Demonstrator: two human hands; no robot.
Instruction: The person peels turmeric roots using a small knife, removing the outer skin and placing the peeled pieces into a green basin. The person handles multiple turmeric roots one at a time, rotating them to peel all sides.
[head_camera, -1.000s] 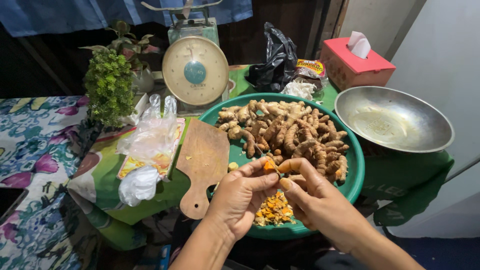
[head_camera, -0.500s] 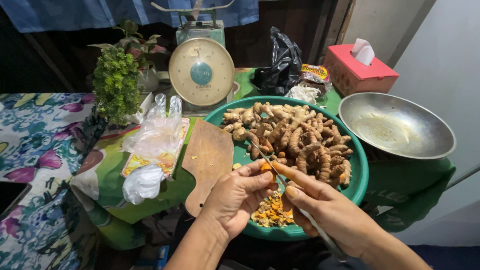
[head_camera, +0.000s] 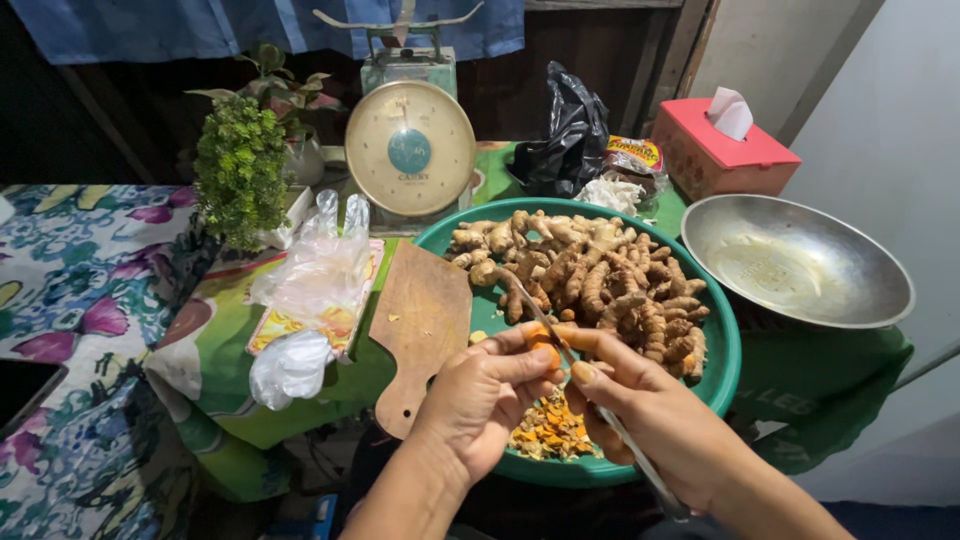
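Left hand (head_camera: 480, 400) pinches an orange root piece (head_camera: 543, 348) (half peeled, I judge) while right hand (head_camera: 650, 410) grips the knife (head_camera: 540, 320), needing steady scraping.

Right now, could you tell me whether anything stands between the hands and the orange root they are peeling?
Nothing visible does. The left hand already pinches the orange root, and the right hand lays a knife against it, above the green basin.
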